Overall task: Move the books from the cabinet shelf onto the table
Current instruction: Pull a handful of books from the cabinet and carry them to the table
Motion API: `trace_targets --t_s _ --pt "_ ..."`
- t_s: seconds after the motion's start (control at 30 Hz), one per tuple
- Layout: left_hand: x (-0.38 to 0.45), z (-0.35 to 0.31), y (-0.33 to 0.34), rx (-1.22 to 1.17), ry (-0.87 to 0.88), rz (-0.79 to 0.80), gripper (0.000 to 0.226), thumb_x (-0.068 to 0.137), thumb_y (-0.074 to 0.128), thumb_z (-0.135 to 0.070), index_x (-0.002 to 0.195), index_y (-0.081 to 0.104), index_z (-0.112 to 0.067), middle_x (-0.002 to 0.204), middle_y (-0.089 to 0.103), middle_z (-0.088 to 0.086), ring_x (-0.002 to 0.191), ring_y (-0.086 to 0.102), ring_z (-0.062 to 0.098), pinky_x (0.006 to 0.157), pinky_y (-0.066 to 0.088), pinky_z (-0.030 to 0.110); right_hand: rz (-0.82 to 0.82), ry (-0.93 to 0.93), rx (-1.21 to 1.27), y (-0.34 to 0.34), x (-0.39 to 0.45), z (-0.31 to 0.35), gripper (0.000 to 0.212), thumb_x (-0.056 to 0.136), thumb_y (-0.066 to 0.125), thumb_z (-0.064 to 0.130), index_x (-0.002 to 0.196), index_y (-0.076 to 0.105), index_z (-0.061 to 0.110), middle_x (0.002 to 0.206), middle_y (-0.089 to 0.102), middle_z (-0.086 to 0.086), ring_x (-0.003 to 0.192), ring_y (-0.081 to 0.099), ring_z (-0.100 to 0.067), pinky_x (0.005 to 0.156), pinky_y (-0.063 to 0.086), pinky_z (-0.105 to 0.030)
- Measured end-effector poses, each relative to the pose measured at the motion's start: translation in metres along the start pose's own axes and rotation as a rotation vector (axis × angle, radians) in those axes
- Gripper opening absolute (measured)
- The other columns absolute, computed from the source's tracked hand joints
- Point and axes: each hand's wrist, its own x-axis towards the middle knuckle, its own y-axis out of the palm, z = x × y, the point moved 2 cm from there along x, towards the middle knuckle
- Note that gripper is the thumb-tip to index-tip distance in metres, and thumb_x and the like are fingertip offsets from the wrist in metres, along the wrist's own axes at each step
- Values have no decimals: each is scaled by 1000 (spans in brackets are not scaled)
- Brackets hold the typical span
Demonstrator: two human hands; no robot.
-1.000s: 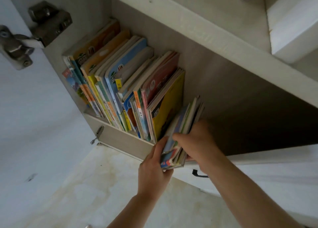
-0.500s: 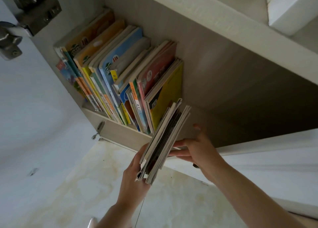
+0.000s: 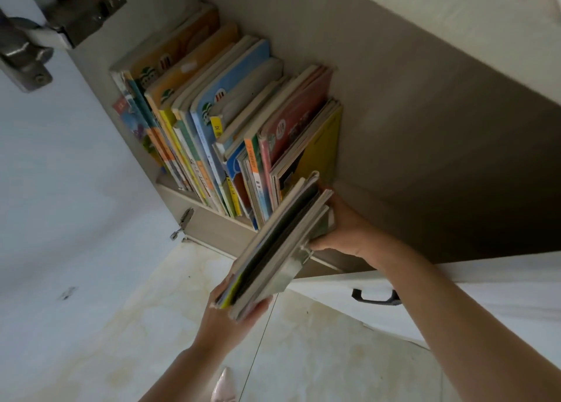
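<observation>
A thin stack of several books (image 3: pixel 274 249) hangs tilted in front of the cabinet shelf (image 3: pixel 212 228), out over the floor. My left hand (image 3: pixel 233 319) grips the stack's lower end from below. My right hand (image 3: pixel 343 231) holds its upper right side, fingers partly hidden behind the books. A row of several colourful upright books (image 3: pixel 218 122) stands on the left part of the shelf, leaning left. The shelf space to the right of the row is bare. No table is in view.
The open cabinet door (image 3: pixel 60 189) with its metal hinge (image 3: pixel 45 28) stands at the left. A white drawer front with a black handle (image 3: pixel 375 298) lies under my right arm. Stained pale floor tiles (image 3: pixel 303 356) show below, with a pink shoe tip (image 3: pixel 224 386).
The stack has come off the shelf, down and to the left, and tilted. Both hands moved with it; the left hand now sits under its lower end.
</observation>
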Motion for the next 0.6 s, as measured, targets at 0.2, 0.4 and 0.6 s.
trace_targets --t_s 0.2,0.4,0.6 --pt "5 18 -10 -71 -113 45 46 64 73 -58 108 65 -46 102 72 -20 100 67 -1 89 54 26 5 -90 1 4 -2 -2 93 66 87 11 134 33 44 129 51 18 129 41 -7 102 37 -27" --pt "20 29 -26 -79 -154 139 46 70 86 -27 108 66 -43 103 74 -16 99 70 5 88 56 28 29 -134 82 10 5 2 101 53 91 6 132 39 42 119 60 16 112 58 -2 96 53 -40" --pt "39 9 -40 -114 -152 278 52 67 81 -19 106 65 -49 102 70 -30 100 67 -3 86 53 20 15 -116 165 13 7 -4 78 58 88 -4 120 54 28 114 67 6 115 62 -14 98 51 -43"
